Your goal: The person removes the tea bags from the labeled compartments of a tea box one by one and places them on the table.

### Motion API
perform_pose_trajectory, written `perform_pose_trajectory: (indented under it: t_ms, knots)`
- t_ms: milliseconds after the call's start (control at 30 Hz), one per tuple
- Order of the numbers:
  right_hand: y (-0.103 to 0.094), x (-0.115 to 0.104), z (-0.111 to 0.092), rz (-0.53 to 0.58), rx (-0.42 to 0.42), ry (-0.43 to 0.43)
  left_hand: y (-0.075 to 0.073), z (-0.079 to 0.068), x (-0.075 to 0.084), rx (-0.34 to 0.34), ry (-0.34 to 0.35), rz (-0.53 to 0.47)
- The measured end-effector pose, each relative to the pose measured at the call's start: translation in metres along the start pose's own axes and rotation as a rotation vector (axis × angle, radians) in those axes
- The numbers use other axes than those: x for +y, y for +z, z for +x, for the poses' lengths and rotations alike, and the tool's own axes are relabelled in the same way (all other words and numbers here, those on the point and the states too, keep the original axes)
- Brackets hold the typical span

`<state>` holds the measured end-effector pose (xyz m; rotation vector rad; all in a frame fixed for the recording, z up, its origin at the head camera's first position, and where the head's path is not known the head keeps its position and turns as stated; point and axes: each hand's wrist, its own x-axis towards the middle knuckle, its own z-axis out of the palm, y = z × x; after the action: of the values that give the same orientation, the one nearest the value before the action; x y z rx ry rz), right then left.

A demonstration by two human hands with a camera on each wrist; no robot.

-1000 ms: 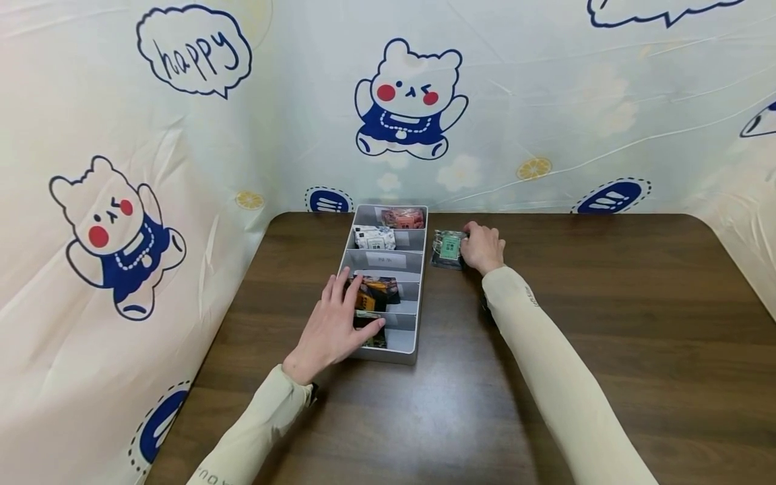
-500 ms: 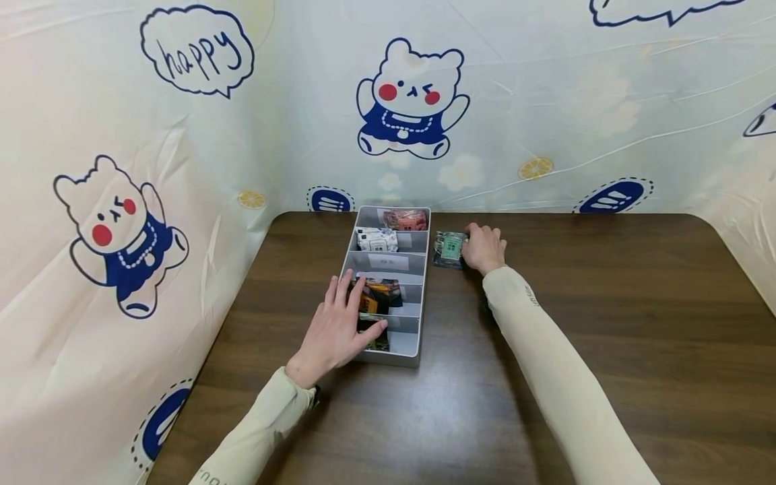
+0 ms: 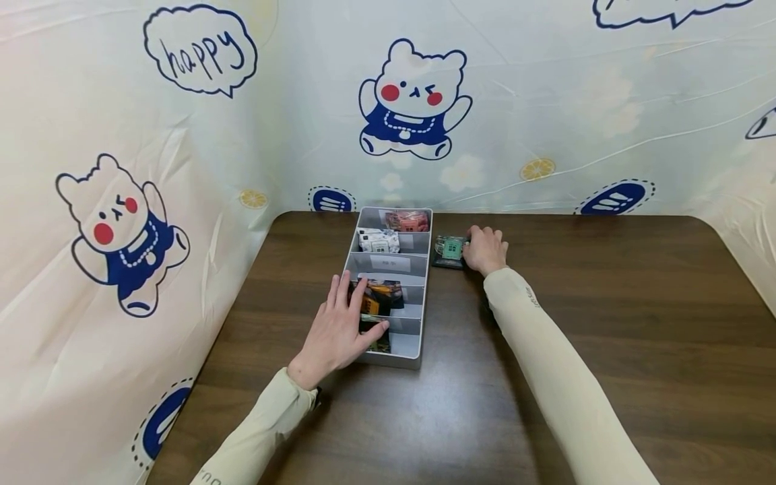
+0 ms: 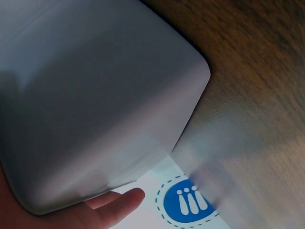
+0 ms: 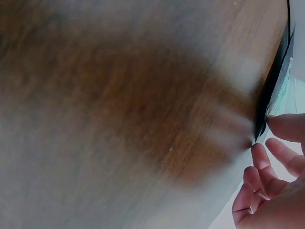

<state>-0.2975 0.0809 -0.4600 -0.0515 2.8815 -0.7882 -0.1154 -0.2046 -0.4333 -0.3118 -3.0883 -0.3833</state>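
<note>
A grey divided box (image 3: pixel 418 337) stands lengthwise on the table. My left hand (image 3: pixel 332 330) rests on its near left part, fingers spread and fairly straight over the rim, thumb over the nearest compartment. To the right of the box lies a small black and green packet (image 3: pixel 450 248), with a darker strip along its near edge. My right hand (image 3: pixel 485 250) pinches the packet's right edge. In the right wrist view the thumb (image 5: pixel 288 126) and forefinger meet at that edge. The left wrist view shows the box's outer wall (image 4: pixel 105 105) and a finger (image 4: pixel 126 202) beyond it.
Pink-red packets (image 3: pixel 407 220) lie in the farthest compartment and white packets (image 3: pixel 378 240) in the one before it. The middle compartment bears a white label (image 3: pixel 389 263). Black and orange packets (image 3: pixel 388 294) and a dark packet (image 3: pixel 382 340) lie nearer. A printed curtain (image 3: pixel 515 101) surrounds the wooden table (image 3: pixel 636 323).
The whole head view shifts slightly. Both hands stay nearly in place. The packet at my right hand looks slightly flatter, with a dark strip showing more along its near edge.
</note>
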Motion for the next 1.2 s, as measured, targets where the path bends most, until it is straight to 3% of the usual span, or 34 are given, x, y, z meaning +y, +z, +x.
perform_pose_trajectory:
  t_ms: [267,467,900,1067,1200]
  knots:
    - [-0.002,0.0,-0.001,-0.003,-0.002,-0.01,0.001,0.0,0.0,-0.004,-0.008,-0.002]
    - [-0.006,-0.004,0.001,0.011,0.052,-0.044,0.0,0.0,0.001,-0.005,-0.009,-0.002]
    - [-0.009,-0.039,0.003,0.11,0.168,-0.271,0.001,0.0,0.0,-0.009,-0.018,0.006]
    - [-0.007,-0.05,0.004,0.127,0.153,-0.372,0.0,0.0,0.0,-0.009,-0.014,0.005]
    - [-0.006,-0.056,0.003,0.096,0.135,-0.404,-0.001,0.001,0.001,-0.009,-0.008,0.006]
